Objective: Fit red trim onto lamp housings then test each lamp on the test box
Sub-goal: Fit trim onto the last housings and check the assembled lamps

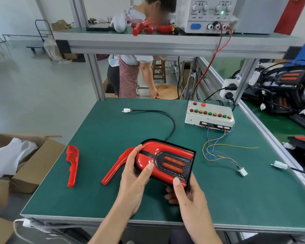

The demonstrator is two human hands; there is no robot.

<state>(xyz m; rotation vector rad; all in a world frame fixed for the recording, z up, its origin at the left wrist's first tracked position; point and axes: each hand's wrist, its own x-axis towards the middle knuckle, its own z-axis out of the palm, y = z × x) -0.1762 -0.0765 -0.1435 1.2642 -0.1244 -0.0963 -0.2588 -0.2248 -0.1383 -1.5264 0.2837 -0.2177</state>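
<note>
I hold a lamp housing [167,160] with a black frame and glossy red trim above the green table [113,194]. My left hand [136,175] grips its left end, thumb pressed on the red face. My right hand [185,192] grips the lower right corner from underneath, thumb on the edge. Its black cable [172,120] runs back to a white plug [126,110] lying on the table. One loose red trim piece [115,167] lies partly under my left hand; another red trim piece [72,165] lies further left. The white test box [209,114] with coloured buttons sits at the back right.
Coloured wires with a white connector [242,171] trail from the test box. A power supply [211,14] sits on the upper shelf. An open cardboard box [26,162] stands left of the table. More lamps [287,88] lie on the right bench. A person [130,74] bends behind the table.
</note>
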